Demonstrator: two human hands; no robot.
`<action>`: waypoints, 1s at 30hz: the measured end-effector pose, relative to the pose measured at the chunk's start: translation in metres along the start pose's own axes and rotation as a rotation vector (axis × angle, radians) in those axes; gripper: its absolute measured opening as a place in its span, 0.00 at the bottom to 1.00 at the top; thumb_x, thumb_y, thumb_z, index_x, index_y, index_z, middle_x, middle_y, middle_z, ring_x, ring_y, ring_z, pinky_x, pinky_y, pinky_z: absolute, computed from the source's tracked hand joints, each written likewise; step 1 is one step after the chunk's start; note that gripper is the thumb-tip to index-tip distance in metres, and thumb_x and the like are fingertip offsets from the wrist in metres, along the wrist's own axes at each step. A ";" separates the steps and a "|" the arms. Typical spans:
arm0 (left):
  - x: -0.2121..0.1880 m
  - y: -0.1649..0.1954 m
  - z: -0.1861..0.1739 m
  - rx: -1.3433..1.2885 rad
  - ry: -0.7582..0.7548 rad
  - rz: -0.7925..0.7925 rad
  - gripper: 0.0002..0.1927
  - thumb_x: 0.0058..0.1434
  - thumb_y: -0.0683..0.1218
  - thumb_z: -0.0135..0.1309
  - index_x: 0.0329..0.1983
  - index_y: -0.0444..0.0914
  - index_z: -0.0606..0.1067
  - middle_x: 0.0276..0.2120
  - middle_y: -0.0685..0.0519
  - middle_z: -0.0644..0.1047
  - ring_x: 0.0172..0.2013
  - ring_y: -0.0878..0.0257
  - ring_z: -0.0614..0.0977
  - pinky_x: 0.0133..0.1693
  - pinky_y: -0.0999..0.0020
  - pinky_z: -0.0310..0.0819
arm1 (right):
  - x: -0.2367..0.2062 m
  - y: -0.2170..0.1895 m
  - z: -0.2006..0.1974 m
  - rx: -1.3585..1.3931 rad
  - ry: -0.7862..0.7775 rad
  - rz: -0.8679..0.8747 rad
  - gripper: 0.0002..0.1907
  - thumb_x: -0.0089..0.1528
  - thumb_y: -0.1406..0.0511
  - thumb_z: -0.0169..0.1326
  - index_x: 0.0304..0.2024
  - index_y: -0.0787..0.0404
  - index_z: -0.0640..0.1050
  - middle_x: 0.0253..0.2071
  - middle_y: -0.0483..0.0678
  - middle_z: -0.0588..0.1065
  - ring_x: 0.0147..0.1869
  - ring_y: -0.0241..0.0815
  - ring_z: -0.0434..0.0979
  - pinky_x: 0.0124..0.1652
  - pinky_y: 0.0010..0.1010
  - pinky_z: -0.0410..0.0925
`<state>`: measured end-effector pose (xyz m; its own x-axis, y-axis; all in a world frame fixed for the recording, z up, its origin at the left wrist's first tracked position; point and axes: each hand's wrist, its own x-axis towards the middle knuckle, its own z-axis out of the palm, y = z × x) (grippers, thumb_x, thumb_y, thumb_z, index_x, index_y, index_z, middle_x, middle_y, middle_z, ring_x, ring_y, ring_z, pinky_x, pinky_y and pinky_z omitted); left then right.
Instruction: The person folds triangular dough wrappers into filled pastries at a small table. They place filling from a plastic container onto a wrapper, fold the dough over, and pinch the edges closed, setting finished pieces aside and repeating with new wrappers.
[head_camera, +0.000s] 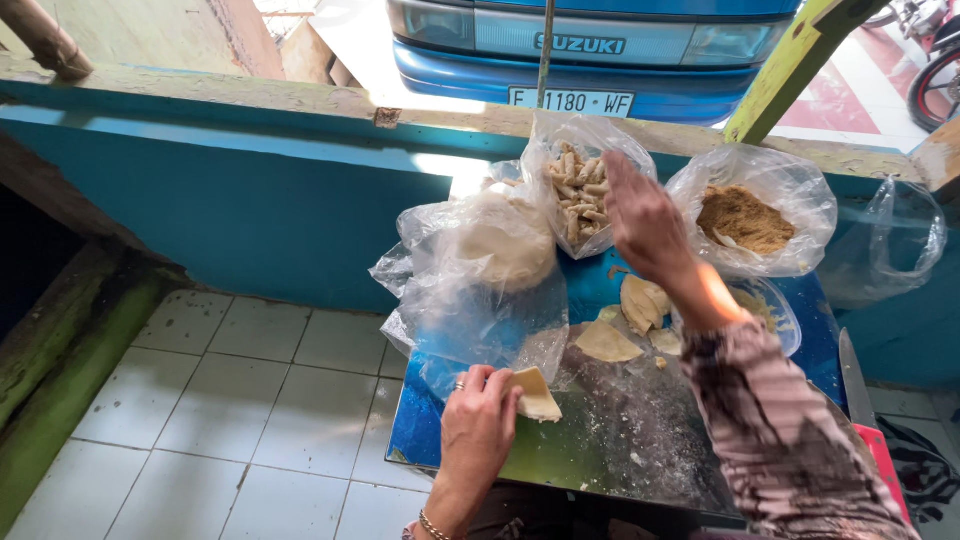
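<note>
Left hand (478, 425) gripped a folded dough wrapper (535, 395) on the floured board (620, 440). Right hand (645, 225), fingers released, reached toward the bag of rolled pieces (580, 190); best grasped gently.

At your table's (600, 440) near edge the glossy top is dusted matt with flour. Your left hand (478, 430) holds a soft, matt dough sheet (535, 395); thin crinkled clear plastic bags (480, 290) shine along the far edge.
</note>
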<state>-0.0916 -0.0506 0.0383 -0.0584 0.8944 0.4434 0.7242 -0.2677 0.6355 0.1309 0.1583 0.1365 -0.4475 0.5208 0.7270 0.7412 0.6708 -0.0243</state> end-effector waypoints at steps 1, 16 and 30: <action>-0.002 -0.002 0.003 0.054 -0.005 0.029 0.14 0.57 0.44 0.58 0.45 0.33 0.77 0.40 0.45 0.75 0.41 0.47 0.77 0.39 0.54 0.71 | 0.009 0.010 0.005 -0.070 0.057 -0.054 0.23 0.69 0.69 0.52 0.67 0.70 0.71 0.60 0.64 0.75 0.59 0.60 0.77 0.56 0.45 0.72; -0.004 -0.006 0.021 -0.154 -0.018 0.118 0.03 0.67 0.41 0.53 0.37 0.37 0.71 0.30 0.46 0.76 0.35 0.47 0.79 0.38 0.54 0.71 | -0.117 -0.089 0.006 0.632 -0.538 -0.038 0.22 0.55 0.67 0.61 0.52 0.64 0.76 0.51 0.56 0.78 0.56 0.58 0.75 0.53 0.44 0.69; -0.020 -0.004 0.060 -1.069 -0.411 -0.418 0.10 0.66 0.45 0.62 0.42 0.31 0.79 0.30 0.61 0.78 0.31 0.76 0.74 0.34 0.78 0.70 | -0.170 -0.101 -0.038 0.777 -0.324 0.464 0.10 0.58 0.69 0.63 0.42 0.62 0.79 0.42 0.44 0.79 0.43 0.33 0.81 0.42 0.26 0.75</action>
<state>-0.0517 -0.0458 -0.0111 0.2110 0.9770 -0.0300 -0.2405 0.0816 0.9672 0.1507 -0.0180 0.0416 -0.3958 0.8650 0.3083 0.3927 0.4629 -0.7947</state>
